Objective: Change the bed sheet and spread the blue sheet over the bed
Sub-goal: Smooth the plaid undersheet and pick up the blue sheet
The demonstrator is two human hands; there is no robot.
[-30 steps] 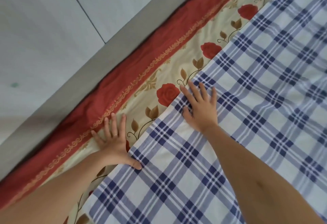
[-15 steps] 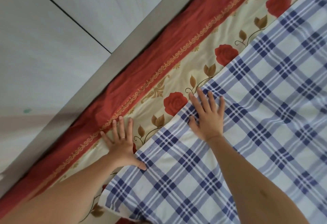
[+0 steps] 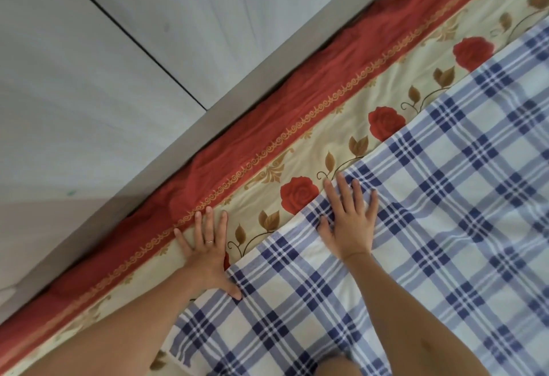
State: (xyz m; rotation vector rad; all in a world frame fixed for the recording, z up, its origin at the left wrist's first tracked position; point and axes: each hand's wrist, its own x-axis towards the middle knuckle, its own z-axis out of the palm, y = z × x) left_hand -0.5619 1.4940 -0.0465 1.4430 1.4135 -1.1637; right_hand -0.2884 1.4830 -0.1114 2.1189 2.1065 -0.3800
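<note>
The blue and white checked sheet (image 3: 430,212) covers the right part of the bed, its edge running diagonally from lower left to upper right. Under it lies a cream sheet with red roses and a red border (image 3: 267,150). My left hand (image 3: 208,248) lies flat with spread fingers on the rose sheet, and its thumb touches the blue sheet's edge. Flat on the blue sheet, just inside that edge, rests my right hand (image 3: 350,221) with its fingers straight.
A grey bed frame rail (image 3: 178,135) runs along the bed's far side. Beyond it is a pale floor (image 3: 89,63) with a dark seam. A knee or leg shows at the bottom edge (image 3: 335,366).
The view has shifted, so bed and hands sit a bit lower and to the right. Both hands stay flat in the same places on the sheets.
</note>
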